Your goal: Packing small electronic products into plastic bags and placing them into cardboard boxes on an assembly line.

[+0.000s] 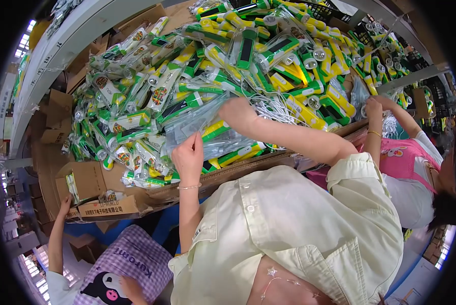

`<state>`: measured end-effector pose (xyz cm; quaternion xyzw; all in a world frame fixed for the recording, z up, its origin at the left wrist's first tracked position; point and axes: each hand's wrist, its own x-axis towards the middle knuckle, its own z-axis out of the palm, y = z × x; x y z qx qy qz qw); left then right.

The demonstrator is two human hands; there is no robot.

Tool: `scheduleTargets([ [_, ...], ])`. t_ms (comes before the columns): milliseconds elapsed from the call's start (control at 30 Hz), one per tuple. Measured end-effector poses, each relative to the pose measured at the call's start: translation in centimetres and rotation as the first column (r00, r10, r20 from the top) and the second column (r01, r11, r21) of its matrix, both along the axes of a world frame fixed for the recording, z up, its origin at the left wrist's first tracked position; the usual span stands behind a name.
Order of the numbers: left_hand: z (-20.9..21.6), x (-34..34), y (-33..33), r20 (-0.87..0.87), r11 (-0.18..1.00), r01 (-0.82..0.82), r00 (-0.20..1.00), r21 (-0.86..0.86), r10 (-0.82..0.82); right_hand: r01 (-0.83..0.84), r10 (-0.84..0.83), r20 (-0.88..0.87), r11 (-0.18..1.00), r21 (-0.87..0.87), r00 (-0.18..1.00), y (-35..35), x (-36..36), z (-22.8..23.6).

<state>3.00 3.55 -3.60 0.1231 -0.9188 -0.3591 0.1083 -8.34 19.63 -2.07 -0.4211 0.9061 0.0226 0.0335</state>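
Note:
My left hand (188,155) is closed, thumb and fingertips pinching the edge of a clear plastic bag (189,124). Just beyond it and to the right, my right hand (238,115) curls over the bag plastic with its fingers bent down. What those fingers grip is hidden. Between the two hands lies a green and yellow flashlight (215,130), partly covered by clear plastic. More flat clear bags (233,138) lie beneath my right wrist. White cords (276,109) are bunched to the right of my right hand.
A large heap of flashlights (245,48), some bagged, fills the cardboard-edged table (207,182). An open carton (108,207) stands at the left, with a co-worker's hand (65,204) at it. Another co-worker's hands (375,108) work at the right. A metal post (50,66) rises at the left.

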Motion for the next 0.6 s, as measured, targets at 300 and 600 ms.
scheduleTargets([
  [300,-1.1,1.0,-1.7,0.003,0.669,0.003,1.000,0.743,-0.007,-0.088,0.088,0.022,0.996,-0.002,0.996,-1.0,-1.2,1.4],
  [600,-1.8,0.8,-2.6,0.031,0.869,-0.062,0.998,0.491,0.054,-0.197,0.271,-0.027,0.624,-0.756,0.962,-4.3,2.1,-0.3],
])
